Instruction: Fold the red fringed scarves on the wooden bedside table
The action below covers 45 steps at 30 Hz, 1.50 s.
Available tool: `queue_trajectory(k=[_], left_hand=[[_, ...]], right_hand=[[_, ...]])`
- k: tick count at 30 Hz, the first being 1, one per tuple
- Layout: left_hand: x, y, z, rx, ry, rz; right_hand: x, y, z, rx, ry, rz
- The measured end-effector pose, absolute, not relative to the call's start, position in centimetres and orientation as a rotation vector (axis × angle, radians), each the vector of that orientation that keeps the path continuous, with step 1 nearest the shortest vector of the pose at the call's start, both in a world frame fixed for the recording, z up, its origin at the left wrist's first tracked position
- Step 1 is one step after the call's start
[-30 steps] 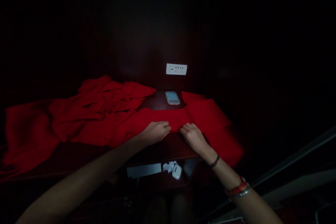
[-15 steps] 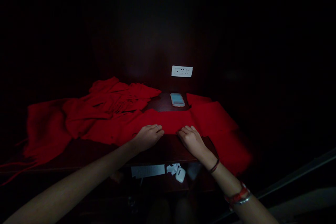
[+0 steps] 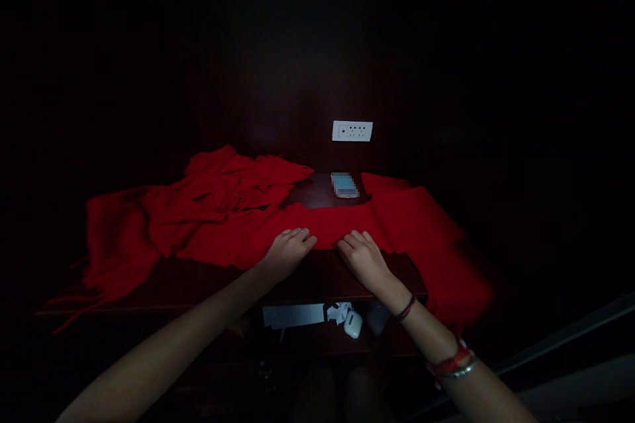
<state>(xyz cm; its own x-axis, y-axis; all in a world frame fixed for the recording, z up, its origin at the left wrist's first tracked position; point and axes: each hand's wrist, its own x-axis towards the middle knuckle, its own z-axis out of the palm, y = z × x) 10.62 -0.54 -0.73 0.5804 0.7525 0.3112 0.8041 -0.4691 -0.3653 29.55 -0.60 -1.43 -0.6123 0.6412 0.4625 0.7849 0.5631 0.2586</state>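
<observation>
A long red scarf (image 3: 332, 225) with fringed ends lies across a dark wooden desk. It is bunched in loose folds at the left and lies flatter toward the right, where part of it appears to hang past the desk's edge. My left hand (image 3: 289, 251), a ring on one finger, has its curled fingers on the scarf's near edge. A short way to the right, my right hand (image 3: 363, 258) grips the same edge with bent fingers. A smooth strip of the scarf runs between the hands. My fingertips are partly hidden.
Behind the scarf lies a phone (image 3: 344, 185), below a white wall socket (image 3: 352, 131). Under the desktop, an open shelf holds a white earbud case (image 3: 352, 324), crumpled paper (image 3: 338, 312) and a pale flat item (image 3: 292, 315). The surroundings are very dark.
The view has shifted slightly, so the desk and its things appear a little farther right. Both hands keep nearly the same place on the scarf's near edge.
</observation>
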Motion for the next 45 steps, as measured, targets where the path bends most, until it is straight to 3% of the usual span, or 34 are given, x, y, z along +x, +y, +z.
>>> queue_trajectory(k=[15,24,45], left_hand=[[7.5,-2.1,-1.4,-2.355,-1.253,-0.165],[8.2,-1.8,-1.4,-2.388,-1.282,-0.216],[8.5,-1.8,-1.7,-2.47,-1.192,-0.369]], right_hand=[[29.1,0.1,-1.7,-1.15,-2.482,-0.553],[27.5,-0.5,-1.1,-0.95,-2.536,-0.454],[26.5,-0.4,-1.5,-0.958,-2.54,-0.433]])
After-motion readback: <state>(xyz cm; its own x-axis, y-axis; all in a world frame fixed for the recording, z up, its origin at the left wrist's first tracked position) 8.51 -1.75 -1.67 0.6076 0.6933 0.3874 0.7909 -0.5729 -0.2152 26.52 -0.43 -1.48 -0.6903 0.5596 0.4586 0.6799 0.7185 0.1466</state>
